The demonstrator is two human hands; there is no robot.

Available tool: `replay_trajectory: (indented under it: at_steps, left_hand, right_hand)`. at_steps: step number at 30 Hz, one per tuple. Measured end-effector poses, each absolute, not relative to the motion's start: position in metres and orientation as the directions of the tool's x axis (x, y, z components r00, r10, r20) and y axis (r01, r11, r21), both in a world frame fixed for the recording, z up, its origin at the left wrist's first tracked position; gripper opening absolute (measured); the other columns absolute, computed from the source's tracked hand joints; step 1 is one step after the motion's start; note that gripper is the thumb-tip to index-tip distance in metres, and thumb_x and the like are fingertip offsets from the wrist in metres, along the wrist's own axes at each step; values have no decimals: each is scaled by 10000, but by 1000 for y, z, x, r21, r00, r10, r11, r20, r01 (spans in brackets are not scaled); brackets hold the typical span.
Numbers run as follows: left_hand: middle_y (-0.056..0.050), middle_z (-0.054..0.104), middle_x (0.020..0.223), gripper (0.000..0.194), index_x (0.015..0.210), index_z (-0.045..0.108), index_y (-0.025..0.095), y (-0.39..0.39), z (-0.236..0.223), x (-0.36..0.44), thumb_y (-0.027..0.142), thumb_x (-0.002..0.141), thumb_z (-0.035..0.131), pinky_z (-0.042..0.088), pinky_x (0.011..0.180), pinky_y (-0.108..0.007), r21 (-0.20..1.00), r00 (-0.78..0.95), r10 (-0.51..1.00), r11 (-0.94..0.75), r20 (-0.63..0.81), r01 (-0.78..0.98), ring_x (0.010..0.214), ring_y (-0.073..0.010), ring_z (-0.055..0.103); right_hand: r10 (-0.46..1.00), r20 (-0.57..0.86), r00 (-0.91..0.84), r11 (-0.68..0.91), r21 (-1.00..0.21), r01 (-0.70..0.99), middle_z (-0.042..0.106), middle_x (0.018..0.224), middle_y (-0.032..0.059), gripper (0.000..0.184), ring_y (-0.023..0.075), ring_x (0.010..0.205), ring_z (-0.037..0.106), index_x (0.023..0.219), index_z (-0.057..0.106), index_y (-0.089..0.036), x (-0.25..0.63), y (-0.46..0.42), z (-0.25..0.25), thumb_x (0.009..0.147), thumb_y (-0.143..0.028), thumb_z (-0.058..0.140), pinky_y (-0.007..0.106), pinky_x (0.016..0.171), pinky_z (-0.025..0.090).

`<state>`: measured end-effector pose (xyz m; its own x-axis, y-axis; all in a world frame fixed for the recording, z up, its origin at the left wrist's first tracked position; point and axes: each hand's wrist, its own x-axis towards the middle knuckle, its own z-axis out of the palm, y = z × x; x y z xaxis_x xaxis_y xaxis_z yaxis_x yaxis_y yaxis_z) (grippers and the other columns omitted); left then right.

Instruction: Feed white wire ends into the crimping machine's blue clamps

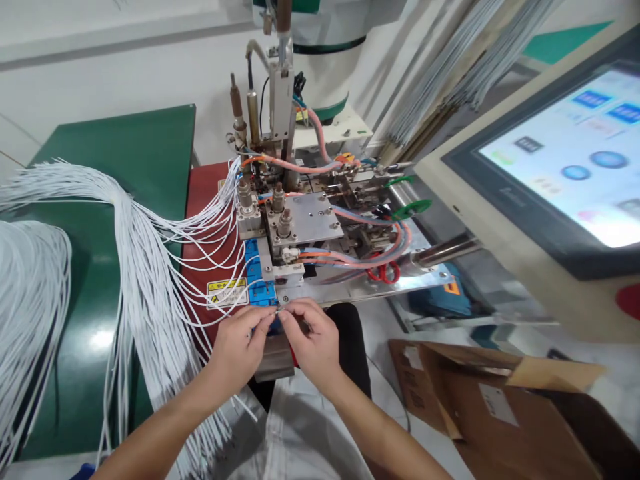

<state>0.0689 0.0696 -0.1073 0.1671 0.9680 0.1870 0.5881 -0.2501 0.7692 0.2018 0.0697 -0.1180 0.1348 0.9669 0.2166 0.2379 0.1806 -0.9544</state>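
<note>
In front of the machine, my left hand (240, 343) and my right hand (315, 337) meet with their fingertips pinched together. A white wire (203, 325) runs from the bundle towards my left hand, which appears to grip its end. Between the fingertips shows a tiny part, too small to name. Just beyond my fingers is a row of blue holders (261, 290) on the machine's edge, with several white wires leading into it. A large bundle of white wires (145, 287) drapes over the green table to the left.
The soldering-type machine (310, 217) has metal plates, hoses and a green-flanged wire spool (407, 198). Red-handled scissors (384, 270) lie on its base. A touchscreen (565, 160) juts in at right, above a cardboard box (495, 413). More white wires (30, 300) lie on the green table (160, 140).
</note>
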Motion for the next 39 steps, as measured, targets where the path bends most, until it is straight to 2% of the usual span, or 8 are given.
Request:
replay_trajectory:
  at_steps: [5, 11, 15, 19, 24, 28, 34, 39]
  left_hand:
    - [-15, 687, 803, 171, 851, 657, 184, 69, -108, 66, 231, 840, 492, 501, 693, -229, 840, 119, 992, -93, 34, 535, 716, -129, 626]
    - [-14, 652, 738, 177, 836, 618, 157, 67, -113, 70, 267, 844, 480, 478, 658, -215, 896, 19, 1000, -21, 14, 443, 670, -115, 592]
    - [-17, 637, 728, 175, 827, 600, 149, 66, -114, 70, 267, 847, 472, 470, 644, -209, 902, 14, 1000, -30, 26, 430, 662, -111, 582]
    - [-20, 636, 728, 164, 821, 587, 151, 67, -113, 70, 254, 851, 462, 471, 649, -219, 898, 49, 999, -37, 17, 439, 666, -115, 582]
    - [-13, 642, 717, 150, 816, 591, 159, 66, -112, 71, 236, 841, 465, 471, 634, -209, 874, 34, 999, -40, 26, 484, 654, -113, 587]
    - [-18, 654, 737, 159, 838, 597, 160, 64, -114, 72, 237, 840, 459, 475, 641, -212, 872, 27, 999, -34, 24, 488, 668, -119, 601]
    - [-18, 674, 784, 166, 867, 630, 172, 64, -113, 67, 215, 830, 474, 474, 669, -211, 856, 72, 996, -77, 46, 512, 699, -121, 611]
    - [-5, 664, 733, 177, 815, 643, 189, 67, -99, 60, 200, 827, 467, 446, 625, -214, 770, 301, 954, -197, 6, 607, 644, -115, 591]
  right_hand:
    - [977, 176, 121, 152, -970, 190, 572, 692, 21, 101, 128, 647, 550, 666, 605, -183, 199, 71, -121, 755, -151, 567, 242, 586, 453]
    - [980, 123, 155, 118, -992, 37, 569, 657, 11, 105, 129, 636, 550, 662, 617, -180, 190, 71, -125, 760, -178, 580, 258, 601, 463]
    - [970, 153, 189, 144, -988, 63, 575, 687, 22, 81, 140, 665, 559, 680, 626, -179, 190, 74, -127, 749, -184, 583, 275, 623, 472]
    - [981, 145, 131, 140, -989, 44, 591, 759, 35, 52, 149, 715, 571, 752, 637, -188, 193, 75, -133, 757, -203, 587, 287, 657, 478]
    - [983, 121, 136, 113, -991, 66, 549, 699, 15, 101, 129, 645, 544, 678, 584, -186, 189, 74, -133, 774, -193, 553, 276, 622, 467]
    - [957, 248, 149, 214, -954, 210, 540, 683, 12, 94, 139, 673, 532, 670, 551, -193, 186, 75, -128, 755, -157, 537, 274, 622, 452]
    - [952, 305, -1, 293, -914, 282, 527, 688, 5, 81, 120, 632, 515, 681, 535, -192, 201, 82, -118, 745, -144, 544, 244, 576, 436]
    - [899, 251, -358, 373, -868, 329, 530, 653, 1, 102, 120, 611, 496, 666, 546, -192, 222, 90, -103, 747, -137, 520, 243, 564, 417]
